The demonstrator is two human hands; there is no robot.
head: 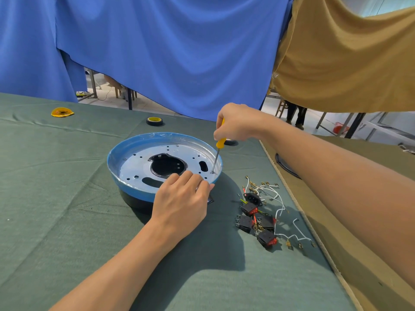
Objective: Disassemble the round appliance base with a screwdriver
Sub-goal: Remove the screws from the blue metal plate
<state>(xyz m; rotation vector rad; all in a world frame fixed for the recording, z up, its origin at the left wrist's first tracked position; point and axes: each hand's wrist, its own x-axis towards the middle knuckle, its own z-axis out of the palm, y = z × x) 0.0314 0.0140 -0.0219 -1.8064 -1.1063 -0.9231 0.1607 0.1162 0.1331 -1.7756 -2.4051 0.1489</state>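
**Screwdriver Set in the Base's Right-Hand Screw**

The round appliance base (132, 190) sits on the green-covered tabletop (56, 198), a little left of the middle of the view. Its open side faces up. A blue film wraps its rim, and inside lies a pale metal plate with a large dark central hole and many small holes.

The right hand (235, 125) is closed around the yellow handle of the screwdriver (217, 154). It holds the tool nearly upright, and the tip is planted at a screw point on the plate, close to the right rim.

The left hand (182, 200) grips the near edge of the base. Its fingers curl over the rim onto the plate, and its thumb lies along the outside.

Just to the right of the base, a cluster of black and red rocker switches (258, 218) lies on the tabletop, along with a black socket and loose white wires with metal terminals.

Further back stands a roll of black tape (154, 121) with a yellow core. A second roll (231, 142) shows partly below the right hand. A flat yellow disc (62, 112) lies far left.

Blue cloth (168, 52) and tan cloth (348, 59) hang behind the tabletop.
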